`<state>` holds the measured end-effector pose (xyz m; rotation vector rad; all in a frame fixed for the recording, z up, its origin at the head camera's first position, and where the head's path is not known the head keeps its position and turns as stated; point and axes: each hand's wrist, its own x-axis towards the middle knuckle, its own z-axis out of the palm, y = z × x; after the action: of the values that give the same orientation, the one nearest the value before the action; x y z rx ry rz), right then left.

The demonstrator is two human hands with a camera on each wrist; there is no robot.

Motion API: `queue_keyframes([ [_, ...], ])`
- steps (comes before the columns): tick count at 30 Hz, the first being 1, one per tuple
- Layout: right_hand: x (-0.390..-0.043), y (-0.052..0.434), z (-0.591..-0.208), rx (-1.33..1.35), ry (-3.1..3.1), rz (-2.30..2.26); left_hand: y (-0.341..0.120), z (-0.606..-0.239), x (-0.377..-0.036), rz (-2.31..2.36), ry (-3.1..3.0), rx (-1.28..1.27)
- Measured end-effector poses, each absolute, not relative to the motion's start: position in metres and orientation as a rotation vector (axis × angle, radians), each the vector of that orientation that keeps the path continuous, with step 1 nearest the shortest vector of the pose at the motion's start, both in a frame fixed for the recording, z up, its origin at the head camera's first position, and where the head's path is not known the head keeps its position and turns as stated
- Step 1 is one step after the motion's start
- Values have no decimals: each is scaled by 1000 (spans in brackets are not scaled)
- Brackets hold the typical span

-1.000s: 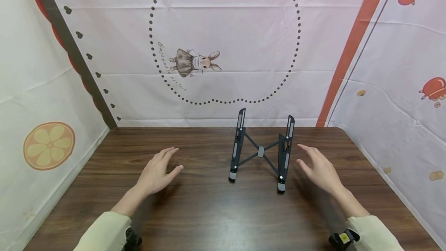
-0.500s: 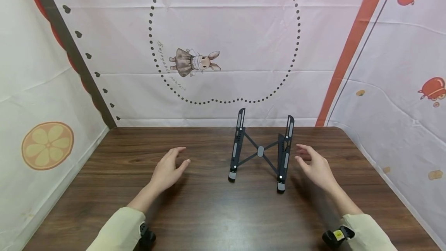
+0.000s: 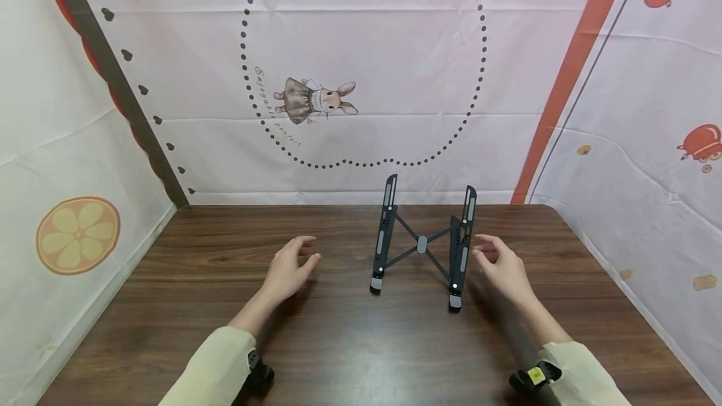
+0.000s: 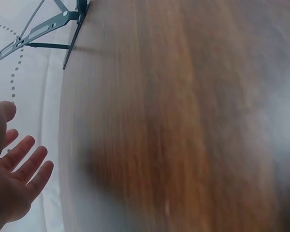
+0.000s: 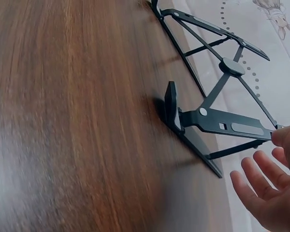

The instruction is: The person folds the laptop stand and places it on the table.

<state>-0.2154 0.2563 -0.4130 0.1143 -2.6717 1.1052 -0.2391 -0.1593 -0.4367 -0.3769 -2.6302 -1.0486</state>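
Observation:
A black folding laptop stand [image 3: 422, 244] is unfolded on the wooden table, its two side arms raised and joined by crossed bars with a grey oval hub. My left hand [image 3: 287, 271] hovers left of it with a gap between, fingers relaxed and thumb apart. Just beside the stand's right arm is my right hand [image 3: 504, 271], its fingers bent loosely and holding nothing. In the right wrist view the right thumb [image 5: 286, 136] overlaps the end of the near side arm [image 5: 237, 126]. The left wrist view shows part of the stand [image 4: 53, 24] beyond the left palm.
The brown wooden table [image 3: 338, 343] ends at a white printed cloth [image 3: 361, 80] hung behind it. More printed cloth stands along the left and right sides. Dark devices [image 3: 259, 373] are strapped at both wrists over pale sleeves.
My left hand has moved right, toward the stand, its fingers bending a little. My right hand has shifted slightly left, closer to the right arm. The stand has stayed in place.

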Motion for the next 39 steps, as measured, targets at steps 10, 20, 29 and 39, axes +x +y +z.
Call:
queue_keyframes([
  [10,-217,250,-416,13,-2673,1394,-147,-439,-250,-1238,-2611,-365],
  [20,-215,246,-417,-54,-2678,1564,-123,-444,-255,-1360,-2598,-342],
  [29,-216,239,-419,-94,-2673,1614,-102,-446,-260,-1371,-2621,-347],
  [39,-218,236,-422,-77,-2652,1610,-87,-447,-266,-1414,-2601,-326],
])
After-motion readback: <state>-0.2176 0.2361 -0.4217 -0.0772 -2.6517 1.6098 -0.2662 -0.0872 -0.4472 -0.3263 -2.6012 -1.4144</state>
